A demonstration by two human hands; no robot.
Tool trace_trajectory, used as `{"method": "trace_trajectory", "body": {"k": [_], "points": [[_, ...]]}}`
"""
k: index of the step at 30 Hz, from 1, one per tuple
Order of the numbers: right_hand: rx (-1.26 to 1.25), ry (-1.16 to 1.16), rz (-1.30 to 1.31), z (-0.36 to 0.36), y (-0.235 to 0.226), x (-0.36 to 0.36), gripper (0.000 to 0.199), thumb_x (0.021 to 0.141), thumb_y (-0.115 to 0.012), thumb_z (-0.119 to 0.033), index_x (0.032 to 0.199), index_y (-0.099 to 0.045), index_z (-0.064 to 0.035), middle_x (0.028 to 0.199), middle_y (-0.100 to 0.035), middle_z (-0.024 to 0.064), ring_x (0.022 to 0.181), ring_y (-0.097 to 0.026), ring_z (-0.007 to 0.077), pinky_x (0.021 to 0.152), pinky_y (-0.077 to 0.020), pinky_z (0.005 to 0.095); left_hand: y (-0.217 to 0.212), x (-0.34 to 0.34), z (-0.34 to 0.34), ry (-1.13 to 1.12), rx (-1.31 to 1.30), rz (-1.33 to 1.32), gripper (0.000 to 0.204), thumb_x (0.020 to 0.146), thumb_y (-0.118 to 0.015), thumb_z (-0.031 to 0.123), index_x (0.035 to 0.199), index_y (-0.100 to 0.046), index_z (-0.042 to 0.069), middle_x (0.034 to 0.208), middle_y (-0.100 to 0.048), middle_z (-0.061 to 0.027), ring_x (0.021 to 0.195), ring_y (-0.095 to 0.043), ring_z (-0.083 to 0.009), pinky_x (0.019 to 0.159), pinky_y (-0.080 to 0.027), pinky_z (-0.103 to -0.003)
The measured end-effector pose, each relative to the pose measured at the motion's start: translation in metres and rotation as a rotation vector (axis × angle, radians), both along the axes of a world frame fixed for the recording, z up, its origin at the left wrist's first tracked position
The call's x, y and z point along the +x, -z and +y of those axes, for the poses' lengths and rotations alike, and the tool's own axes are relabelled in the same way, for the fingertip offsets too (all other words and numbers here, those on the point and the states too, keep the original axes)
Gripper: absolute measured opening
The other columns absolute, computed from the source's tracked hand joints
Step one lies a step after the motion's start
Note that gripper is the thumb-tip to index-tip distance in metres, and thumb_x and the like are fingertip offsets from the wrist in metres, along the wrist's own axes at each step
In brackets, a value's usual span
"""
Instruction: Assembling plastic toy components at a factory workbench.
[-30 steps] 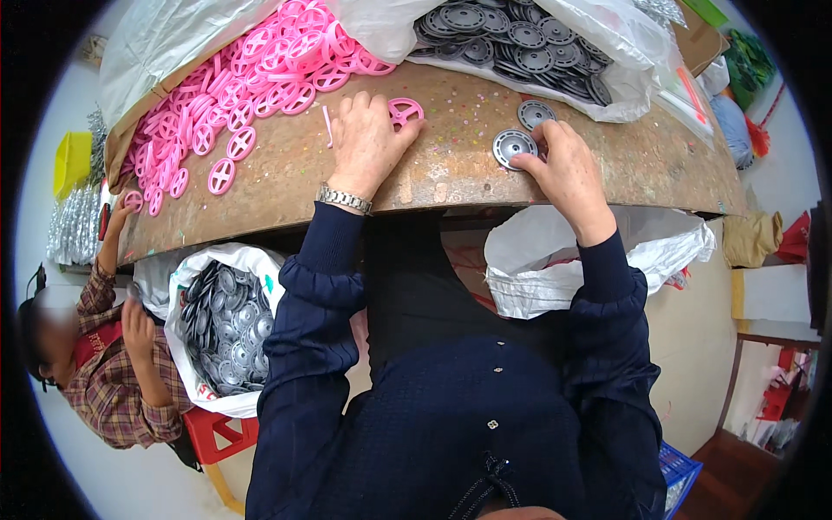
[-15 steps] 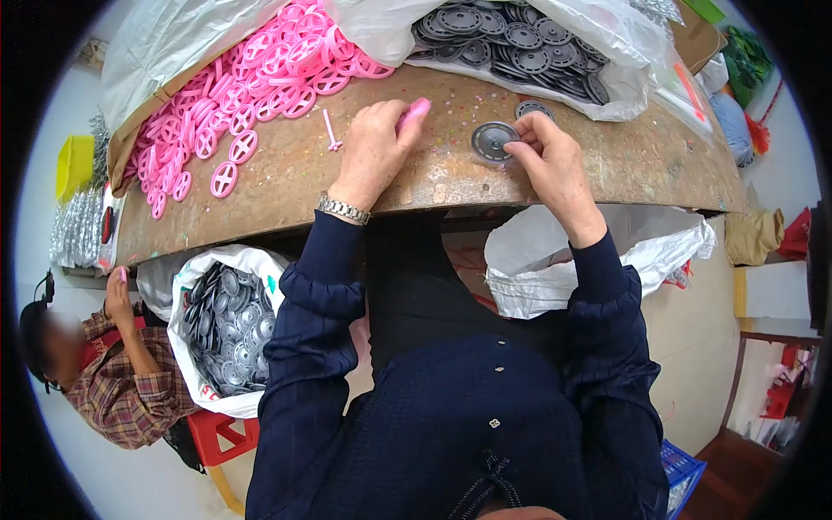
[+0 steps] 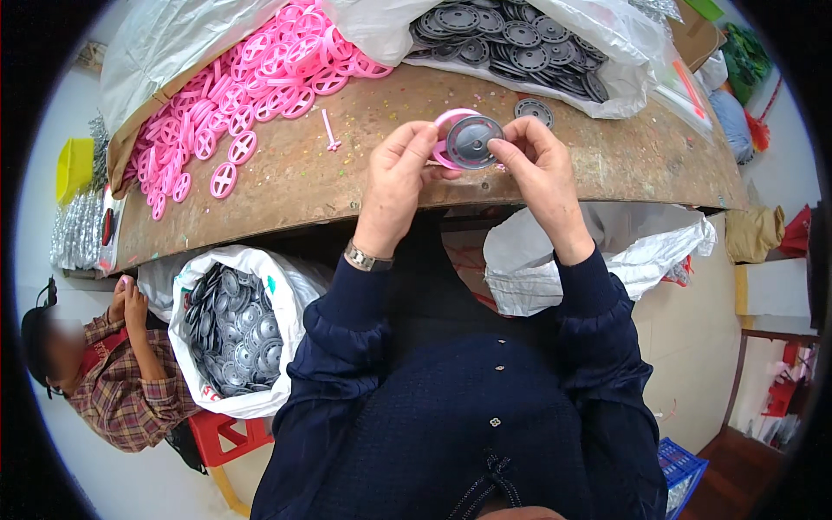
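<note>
Between finger and thumb, my left hand [image 3: 400, 178] holds a pink plastic ring [image 3: 449, 119] with an open middle, above the table's front edge. My right hand [image 3: 542, 160] pinches a dark grey plastic disc [image 3: 471, 143] by its right side. The disc overlaps the pink ring and hides most of it; whether the two are joined I cannot tell. Just beyond my right fingers a loose grey disc [image 3: 534, 112] lies on the table [image 3: 347, 186]. A heap of pink spoked wheels [image 3: 251, 95] spreads at the far left.
Grey discs [image 3: 520, 43] spill from a white bag at the back. A white sack of grey discs [image 3: 234, 329] stands at left by a red stool [image 3: 227, 438]. An open white sack [image 3: 529, 260] hangs below the table's edge. Another person [image 3: 130, 364] sits at far left.
My left hand has turned and moved right with the pink ring. My right hand has shifted slightly left, bringing the grey disc over the ring. The other person's hands have come together.
</note>
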State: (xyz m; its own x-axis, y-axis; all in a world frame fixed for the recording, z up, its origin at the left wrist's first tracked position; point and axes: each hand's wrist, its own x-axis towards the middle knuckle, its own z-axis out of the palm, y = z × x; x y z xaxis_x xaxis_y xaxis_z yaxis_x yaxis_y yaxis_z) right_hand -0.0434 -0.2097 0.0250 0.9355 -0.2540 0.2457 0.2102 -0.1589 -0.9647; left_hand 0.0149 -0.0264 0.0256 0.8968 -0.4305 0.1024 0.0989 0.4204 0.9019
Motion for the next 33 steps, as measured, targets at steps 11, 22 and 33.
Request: {"method": "trace_trajectory", "body": {"k": [11,22,33], "points": [[0.081,0.019,-0.044,0.013,-0.007,-0.021,0.017,0.091,-0.066,-0.004,0.107,-0.059,-0.0015,0.096,-0.062,-0.0003,0.085,-0.058,0.0056,0.075,-0.0463,0.0206,0.0,-0.029,-0.005,0.051,0.133,-0.169,0.021,0.099,-0.059,0.011,0.116,-0.058,0.0,0.103,-0.065,-0.0036,0.091,-0.062,-0.0079,0.079,-0.054,-0.024],[-0.055,-0.096,0.011,0.012,-0.016,-0.045,0.015,0.092,-0.063,-0.003,0.107,-0.064,-0.0009,0.093,-0.063,-0.0027,0.085,-0.057,0.0046,0.077,-0.0466,0.0215,-0.007,-0.038,0.001,-0.012,0.37,-0.615,0.018,0.099,-0.057,0.009,0.114,-0.059,-0.002,0.104,-0.065,-0.0059,0.092,-0.062,-0.0146,0.081,-0.051,-0.027],[0.112,-0.09,0.019,0.007,-0.011,-0.042,0.008,0.093,-0.064,-0.005,0.1,-0.063,-0.0013,0.09,-0.063,-0.0028,0.084,-0.056,0.0039,0.076,-0.046,0.0209,-0.005,-0.042,-0.012,-0.001,0.414,-0.624,0.031,0.097,-0.059,0.007,0.126,-0.053,0.001,0.102,-0.063,-0.0073,0.082,-0.063,-0.016,0.069,-0.054,-0.027]]}}
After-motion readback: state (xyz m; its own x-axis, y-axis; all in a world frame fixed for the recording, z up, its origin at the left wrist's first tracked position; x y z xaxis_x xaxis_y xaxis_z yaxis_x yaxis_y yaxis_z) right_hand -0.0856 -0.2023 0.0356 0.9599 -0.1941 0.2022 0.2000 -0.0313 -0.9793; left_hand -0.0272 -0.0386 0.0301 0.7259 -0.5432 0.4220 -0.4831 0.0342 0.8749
